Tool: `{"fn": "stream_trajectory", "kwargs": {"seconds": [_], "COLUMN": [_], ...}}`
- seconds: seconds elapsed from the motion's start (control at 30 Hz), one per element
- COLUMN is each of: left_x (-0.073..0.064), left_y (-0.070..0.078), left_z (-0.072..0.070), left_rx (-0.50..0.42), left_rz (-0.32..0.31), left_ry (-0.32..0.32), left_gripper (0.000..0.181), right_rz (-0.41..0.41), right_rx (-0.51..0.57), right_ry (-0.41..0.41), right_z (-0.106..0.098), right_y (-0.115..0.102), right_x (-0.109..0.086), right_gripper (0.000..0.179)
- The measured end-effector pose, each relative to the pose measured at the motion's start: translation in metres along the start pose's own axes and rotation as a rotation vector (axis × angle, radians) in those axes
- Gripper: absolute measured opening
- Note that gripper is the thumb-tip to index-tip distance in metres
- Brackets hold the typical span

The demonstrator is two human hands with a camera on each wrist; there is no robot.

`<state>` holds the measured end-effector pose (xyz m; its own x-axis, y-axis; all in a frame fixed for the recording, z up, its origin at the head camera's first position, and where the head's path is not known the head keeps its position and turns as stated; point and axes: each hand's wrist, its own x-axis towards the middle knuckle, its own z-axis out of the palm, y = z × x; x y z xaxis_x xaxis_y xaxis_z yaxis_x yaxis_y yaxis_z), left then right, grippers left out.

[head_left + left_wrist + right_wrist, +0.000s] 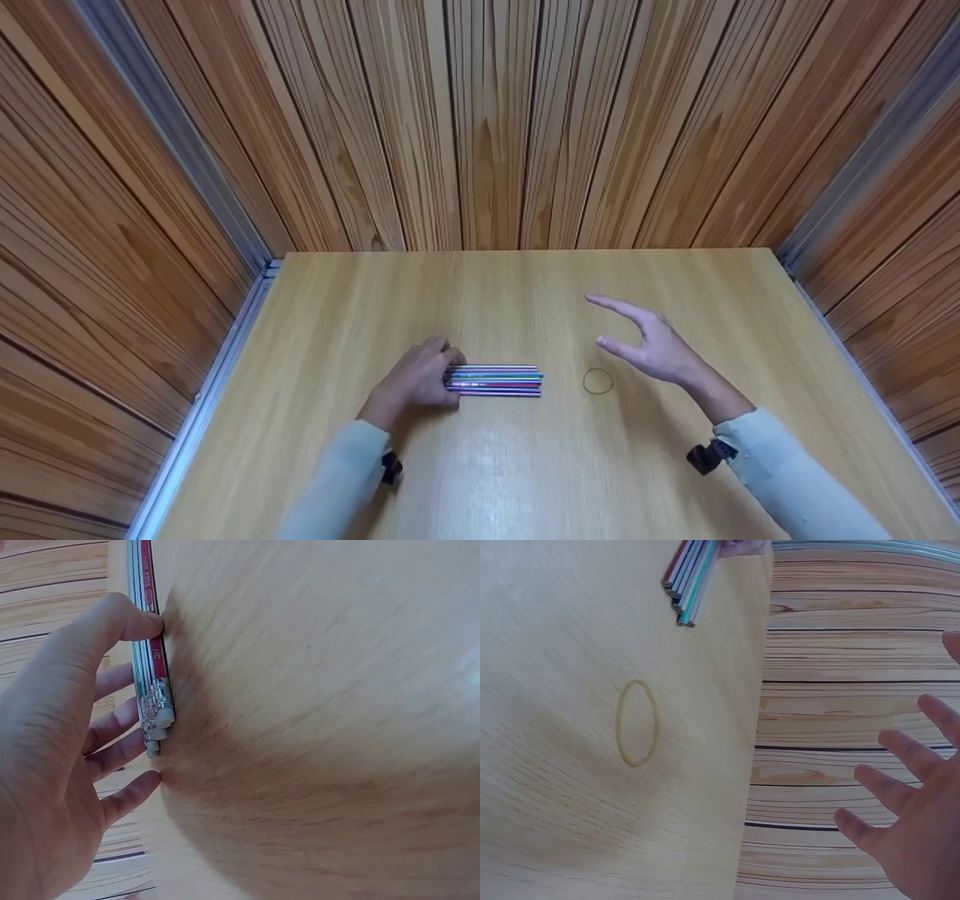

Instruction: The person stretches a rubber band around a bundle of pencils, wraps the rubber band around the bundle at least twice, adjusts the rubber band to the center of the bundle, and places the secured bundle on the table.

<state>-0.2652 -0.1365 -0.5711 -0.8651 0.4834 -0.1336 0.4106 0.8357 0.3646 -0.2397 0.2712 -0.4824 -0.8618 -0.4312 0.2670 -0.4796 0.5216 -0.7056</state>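
Several pencils lie side by side on the table, their eraser ends under my left hand. In the left wrist view the thumb is on one side of the pencils and the fingers on the other, gripping the bundle near the white erasers. My right hand is held above the table, fingers spread and nothing in them. Below and left of it a thin yellowish rubber band lies as a loop, just right of the pencils' other ends.
The wooden table meets a planked back wall. Planked side walls stand left and right, with grey metal rails along the table's sides. A small dark camera sits at each wrist.
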Motion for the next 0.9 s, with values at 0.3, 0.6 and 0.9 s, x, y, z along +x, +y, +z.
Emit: {"fn": "stream_trajectory", "kwargs": {"seconds": [0.3,0.6,0.9], "left_x": [0.002,0.004,0.008], "left_y": [0.001,0.006,0.01], "left_z": [0.0,0.003,0.005], "left_rx": [0.009,-0.023,0.023], "left_rz": [0.017,-0.018,-0.058], "left_ry": [-0.01,-0.032,-0.082], "left_gripper": [0.052,0.042,0.04], "right_rz": [0.032,0.031,0.026], "right_rx": [-0.038,-0.173,-0.234], "right_ry": [-0.027,-0.05,-0.029], "right_z": [0.0,-0.01,-0.018], "right_y": [0.008,0.021,0.024], "right_x": [-0.002,-0.005,-0.005], "right_gripper": [0.066,0.068,0.066]}}
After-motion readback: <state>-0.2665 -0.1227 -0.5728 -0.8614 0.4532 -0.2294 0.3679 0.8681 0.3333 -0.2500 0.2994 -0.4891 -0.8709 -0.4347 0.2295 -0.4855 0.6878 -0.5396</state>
